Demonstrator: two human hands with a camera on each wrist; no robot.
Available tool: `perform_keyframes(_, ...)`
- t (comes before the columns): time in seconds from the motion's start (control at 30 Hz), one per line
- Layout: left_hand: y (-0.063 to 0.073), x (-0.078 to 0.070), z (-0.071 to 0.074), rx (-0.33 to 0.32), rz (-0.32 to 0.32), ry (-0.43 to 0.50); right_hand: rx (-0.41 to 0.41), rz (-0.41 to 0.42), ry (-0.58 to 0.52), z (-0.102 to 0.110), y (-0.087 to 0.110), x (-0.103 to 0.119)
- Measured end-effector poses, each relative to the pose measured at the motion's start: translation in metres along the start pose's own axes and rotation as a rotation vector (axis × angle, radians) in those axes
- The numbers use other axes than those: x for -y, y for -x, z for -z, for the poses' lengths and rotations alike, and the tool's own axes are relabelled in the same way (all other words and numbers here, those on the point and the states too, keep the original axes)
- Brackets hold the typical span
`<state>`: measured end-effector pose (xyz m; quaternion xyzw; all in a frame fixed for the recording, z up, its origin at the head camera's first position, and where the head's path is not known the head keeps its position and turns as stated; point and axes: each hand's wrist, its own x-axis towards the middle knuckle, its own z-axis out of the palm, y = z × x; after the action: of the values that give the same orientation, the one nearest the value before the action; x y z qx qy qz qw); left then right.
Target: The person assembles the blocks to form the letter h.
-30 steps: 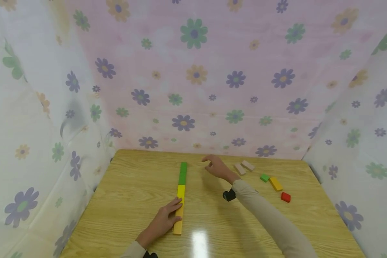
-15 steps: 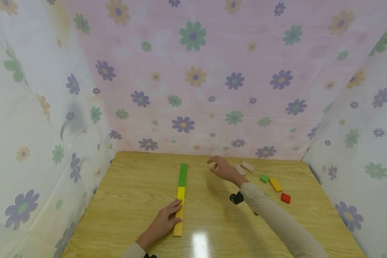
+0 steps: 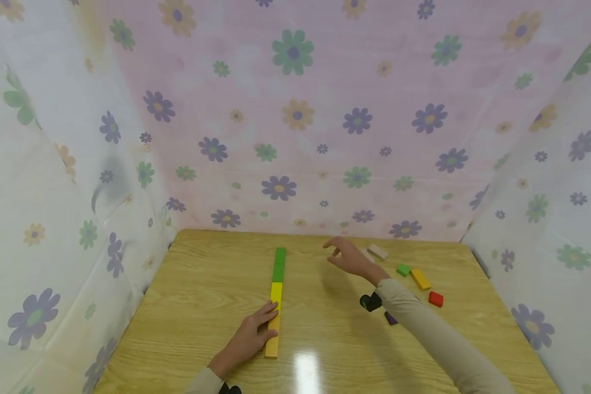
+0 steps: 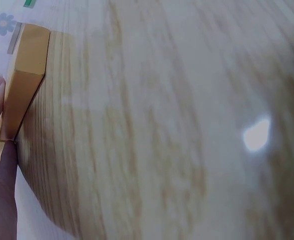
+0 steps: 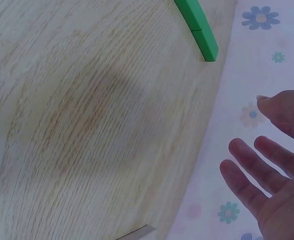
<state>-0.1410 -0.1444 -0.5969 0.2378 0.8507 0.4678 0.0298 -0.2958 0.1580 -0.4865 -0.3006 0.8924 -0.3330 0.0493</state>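
My left hand (image 3: 248, 335) rests on a straight row of toy blocks on the wooden table. Its fingers and thumb lie across the yellow block (image 3: 276, 293) and the orange block (image 3: 271, 348) at the row's near end. In the left wrist view, fingertips touch the orange block (image 4: 26, 60). Green blocks (image 3: 279, 265) form the far end, with a seam visible in the right wrist view. My right hand (image 3: 349, 257) hovers above the table, right of the row. Its fingers are loosely bent, apart from the thumb, and hold nothing.
Loose blocks lie at the right: a pale wooden one (image 3: 377, 251) with another partly behind my right hand, a green one (image 3: 403, 270), an orange one (image 3: 420, 279) and a red one (image 3: 435, 299). A purple block (image 3: 390, 318) shows beside my sleeve. Flowered cloth (image 3: 295, 164) encloses the table.
My right hand has drifted to the right, away from the row, toward the pale blocks. The purple block has come into view beside the sleeve. My left hand has stayed in place.
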Motion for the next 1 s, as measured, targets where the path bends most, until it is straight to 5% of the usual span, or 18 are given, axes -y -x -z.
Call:
perform_keyframes(0.5,0.001,0.002,0.001,0.010,0.033,0.020,0.031,-0.078,-0.017,0.017,0.018,-0.023)
perform_keyframes(1.0,-0.001,0.001,-0.001,0.007,0.014,0.024,0.002,-0.038,0.088,0.033,0.035,-0.052)
